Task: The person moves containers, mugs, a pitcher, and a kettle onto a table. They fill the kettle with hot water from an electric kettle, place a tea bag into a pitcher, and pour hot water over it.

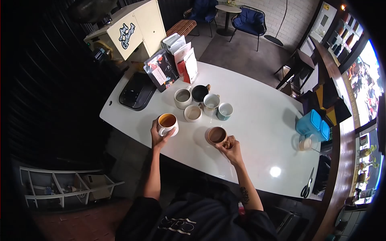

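A: ok, clock face over the middle of the view; what's each hand got?

B: left hand [158, 139] at 8, fingers curled snugly round a white mug [167, 120] with an orange inside; right hand [232, 152] at 4, fingers pinched shut on the knobbly handle of a brown cup [217, 135]; can't tell if either's lifted off the white table [257, 136].

A: and past those?

B: five more cups bunched between 11 and 2; low beige cup [192, 113], teal-bottomed cup [225, 112], white cup [211, 103], grey cup [183, 97], black cup [200, 93]; then a black tray [138, 91] at 10; upright cards [186, 60] near 12; way back, a blue-cushioned chair [249, 23] at 1.
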